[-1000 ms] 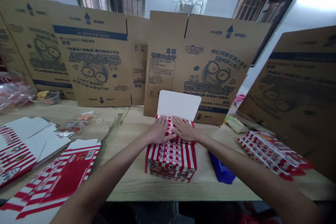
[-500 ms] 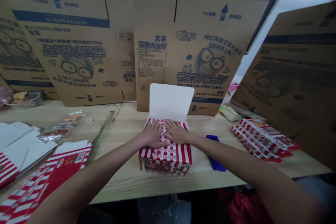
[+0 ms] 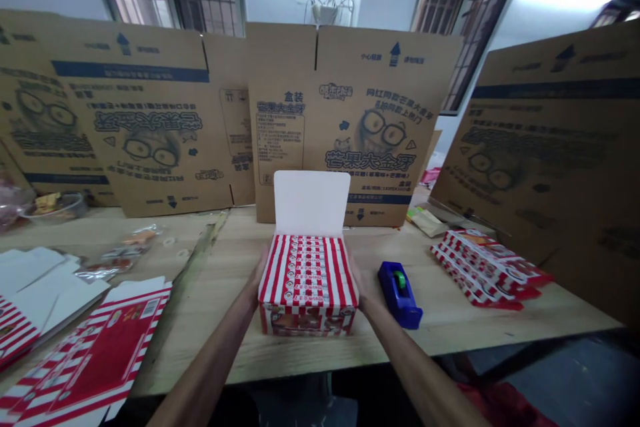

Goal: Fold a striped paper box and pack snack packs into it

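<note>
A red-and-white striped carton [image 3: 307, 320] sits in front of me with its white flap [image 3: 312, 203] standing up at the back. Across its top run rows of repeating striped print; I cannot tell whether these are separate packs inside. My left hand [image 3: 259, 273] is against the carton's left side, and my right hand [image 3: 358, 281] is against its right side, so it is held between them. The fingers of both hands are largely hidden beside the carton. To the right of my right hand stands a blue tape dispenser [image 3: 403, 300] with a green roll.
Flat striped cartons [image 3: 107, 340] and white-backed card [image 3: 43, 280] lie at left, near small clear packets [image 3: 125, 247] and a plastic bowl [image 3: 55, 207]. Striped cartons [image 3: 485, 267] lie at right. Large cardboard boxes [image 3: 350, 113] wall off the table's back.
Both hands have left the carton's top and moved down to its two sides. The view has tilted up, and the tape dispenser is no longer covered by my right arm.
</note>
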{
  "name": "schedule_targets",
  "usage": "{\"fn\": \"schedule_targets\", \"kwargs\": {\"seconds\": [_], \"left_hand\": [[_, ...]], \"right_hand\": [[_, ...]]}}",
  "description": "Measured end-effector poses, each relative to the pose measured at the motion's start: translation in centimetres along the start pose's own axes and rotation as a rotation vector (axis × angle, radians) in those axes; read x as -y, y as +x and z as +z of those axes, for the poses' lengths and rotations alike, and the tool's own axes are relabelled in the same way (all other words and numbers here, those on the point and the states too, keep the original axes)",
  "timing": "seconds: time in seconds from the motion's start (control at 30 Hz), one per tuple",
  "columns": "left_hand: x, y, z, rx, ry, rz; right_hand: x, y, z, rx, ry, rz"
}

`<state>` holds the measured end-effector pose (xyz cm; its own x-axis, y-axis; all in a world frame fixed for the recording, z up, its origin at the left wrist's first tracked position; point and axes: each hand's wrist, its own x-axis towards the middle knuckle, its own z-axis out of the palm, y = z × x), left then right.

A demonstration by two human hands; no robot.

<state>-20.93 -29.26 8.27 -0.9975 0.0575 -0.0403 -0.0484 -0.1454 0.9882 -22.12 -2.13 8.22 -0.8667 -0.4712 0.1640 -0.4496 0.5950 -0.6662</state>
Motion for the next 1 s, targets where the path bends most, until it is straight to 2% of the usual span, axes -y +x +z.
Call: {"fn": "schedule_targets", "kwargs": {"seconds": [0.03, 0.1, 0.17, 0.27, 0.37, 0.43, 0.57, 0.7, 0.77, 0.87, 0.93, 1.0], "left_hand": [[-0.1, -0.5, 0.6, 0.006, -0.079, -0.031], [-0.4, -1.3, 1.2, -0.033, -0.128, -0.004], [-0.4, -1.8, 0.9, -0.106, -0.074, 0.078], [1.1, -2.2, -0.2, -0.173, 0.087, 0.138], [2.8, -2.3, -1.2, -0.139, 0.096, 0.020], [2.9, -2.1, -1.7, -0.100, 0.051, -0.019], [1.5, -1.0, -2.7, -0.049, 0.072, 0.082], [0.8, 0.5, -3.0, 0.059, 0.127, 0.299], [0.8, 0.8, -3.3, 0.082, 0.176, 0.361], [0.5, 0.5, -4.4, 0.100, 0.263, 0.285], [-0.2, 0.0, -5.5, 0.140, 0.315, 0.217], [-1.1, -0.5, -6.1, 0.172, 0.570, 0.195]], "right_hand": [[0.0, 0.2, 0.3, 0.004, 0.012, -0.012], [0.1, 0.7, 0.4, 0.010, 0.051, -0.025], [-0.1, 0.9, 0.5, 0.014, 0.099, -0.026], [-0.9, 0.6, 1.3, 0.005, 0.156, -0.011], [-2.2, 0.5, 2.5, -0.044, 0.259, 0.039], [-2.9, 1.2, 2.6, -0.031, 0.331, 0.058], [-3.1, 3.8, 0.6, 0.040, 0.471, -0.001], [-2.4, 5.3, -1.4, 0.191, 0.642, -0.161], [-2.4, 5.3, -1.9, 0.181, 0.680, -0.135], [-2.9, 4.8, -2.7, 0.164, 0.622, -0.035], [-3.2, 4.5, -3.5, 0.205, 0.511, -0.018], [-3.1, 4.2, -4.3, 0.264, 0.359, -0.051]]}}
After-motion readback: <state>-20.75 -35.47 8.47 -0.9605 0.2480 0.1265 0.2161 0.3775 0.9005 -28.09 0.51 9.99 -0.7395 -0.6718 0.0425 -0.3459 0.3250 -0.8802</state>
